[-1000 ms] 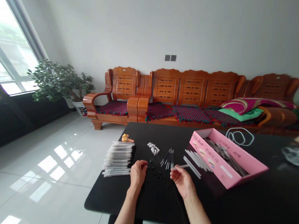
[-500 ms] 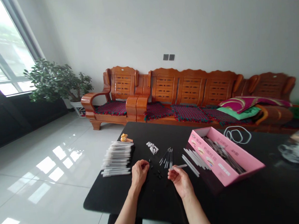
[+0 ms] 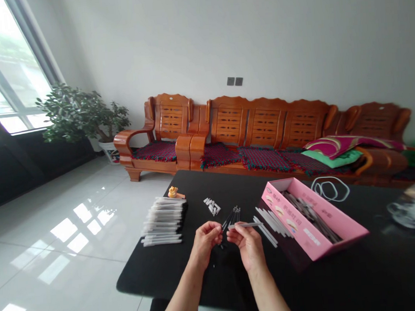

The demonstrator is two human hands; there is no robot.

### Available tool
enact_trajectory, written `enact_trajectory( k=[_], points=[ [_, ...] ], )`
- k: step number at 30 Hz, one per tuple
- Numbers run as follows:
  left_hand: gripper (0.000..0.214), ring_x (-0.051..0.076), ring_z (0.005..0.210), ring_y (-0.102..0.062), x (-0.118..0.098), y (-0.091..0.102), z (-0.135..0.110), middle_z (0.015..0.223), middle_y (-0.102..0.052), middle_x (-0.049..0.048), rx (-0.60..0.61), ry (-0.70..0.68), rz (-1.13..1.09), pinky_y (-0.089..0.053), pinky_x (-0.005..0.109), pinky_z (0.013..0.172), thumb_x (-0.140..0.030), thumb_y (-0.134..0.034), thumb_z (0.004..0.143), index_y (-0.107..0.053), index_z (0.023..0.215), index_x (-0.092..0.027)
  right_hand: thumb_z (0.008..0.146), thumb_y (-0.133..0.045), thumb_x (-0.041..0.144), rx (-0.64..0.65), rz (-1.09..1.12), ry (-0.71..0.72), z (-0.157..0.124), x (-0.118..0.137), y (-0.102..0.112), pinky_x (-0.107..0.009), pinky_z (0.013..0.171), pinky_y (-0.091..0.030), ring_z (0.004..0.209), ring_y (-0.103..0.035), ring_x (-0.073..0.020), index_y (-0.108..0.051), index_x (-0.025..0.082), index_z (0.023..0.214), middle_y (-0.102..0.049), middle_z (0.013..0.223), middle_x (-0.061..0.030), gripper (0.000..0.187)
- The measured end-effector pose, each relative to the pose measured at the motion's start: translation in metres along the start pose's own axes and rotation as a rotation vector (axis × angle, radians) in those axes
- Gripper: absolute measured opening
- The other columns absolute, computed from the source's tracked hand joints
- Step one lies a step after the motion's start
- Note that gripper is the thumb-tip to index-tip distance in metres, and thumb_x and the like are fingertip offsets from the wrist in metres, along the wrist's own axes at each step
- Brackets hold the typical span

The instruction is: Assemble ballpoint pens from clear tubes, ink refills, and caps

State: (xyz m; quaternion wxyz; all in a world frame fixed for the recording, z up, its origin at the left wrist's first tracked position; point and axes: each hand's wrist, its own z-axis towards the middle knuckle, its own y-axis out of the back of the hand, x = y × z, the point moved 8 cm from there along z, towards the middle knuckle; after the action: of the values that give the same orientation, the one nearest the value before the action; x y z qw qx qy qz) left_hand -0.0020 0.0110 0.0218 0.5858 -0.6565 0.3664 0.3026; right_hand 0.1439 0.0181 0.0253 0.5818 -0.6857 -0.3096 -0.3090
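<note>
Fingers of the right hand (image 3: 249, 245) clamped a thin white plastic tube (image 3: 245, 225); those of the left hand (image 3: 204, 244) curled together beside thin black rods (image 3: 232, 218).

White wall (image 3: 273, 35) with two dark wall switches (image 3: 234, 81), orange wooden armchair (image 3: 171, 122) and long sofa (image 3: 266, 124) along it, red-green woven seat pads (image 3: 261, 161), magenta cushion (image 3: 336, 145). Potted green plant (image 3: 82, 112) by tall bright window (image 3: 6, 61); glossy white floor tiles (image 3: 57, 253) reflect daylight.
</note>
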Motion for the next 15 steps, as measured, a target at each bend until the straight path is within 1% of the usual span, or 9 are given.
enact_trajectory(
  k=[3,6,15],
  points=[
    [0.032,0.004,0.054,-0.055,-0.0017,-0.0063,-0.0023,0.067,-0.063,0.0006,0.013,0.0,-0.032,-0.043,0.015,0.052,-0.032,-0.084,0.064,-0.067,0.081,-0.01,0.061,-0.087,0.028,-0.012,-0.035,0.027,-0.0027,0.003,-0.0056,-0.026,0.051,-0.059,0.058,-0.072,-0.0202,-0.065,0.013,0.085,-0.076,0.07,-0.0079,0.035],
    [0.032,0.005,0.054,-0.055,-0.0034,-0.0101,-0.0036,0.066,-0.063,0.0004,0.021,0.005,-0.047,-0.044,0.016,0.053,-0.033,-0.084,0.064,-0.068,0.081,-0.011,0.059,-0.088,0.03,-0.029,-0.05,0.039,-0.004,0.002,-0.007,-0.025,0.049,-0.059,0.056,-0.072,-0.0203,-0.066,0.013,0.084,-0.075,0.069,-0.0075,0.038],
    [0.032,0.005,0.052,-0.054,-0.0043,-0.0058,-0.0037,0.065,-0.064,0.0009,-0.017,-0.013,-0.02,-0.045,0.016,0.052,-0.031,-0.085,0.063,-0.067,0.08,-0.01,0.059,-0.087,0.029,-0.043,-0.067,0.04,-0.003,-0.0025,-0.0048,-0.025,0.049,-0.059,0.055,-0.071,-0.0203,-0.065,0.012,0.084,-0.075,0.069,-0.0083,0.037]
  ],
)
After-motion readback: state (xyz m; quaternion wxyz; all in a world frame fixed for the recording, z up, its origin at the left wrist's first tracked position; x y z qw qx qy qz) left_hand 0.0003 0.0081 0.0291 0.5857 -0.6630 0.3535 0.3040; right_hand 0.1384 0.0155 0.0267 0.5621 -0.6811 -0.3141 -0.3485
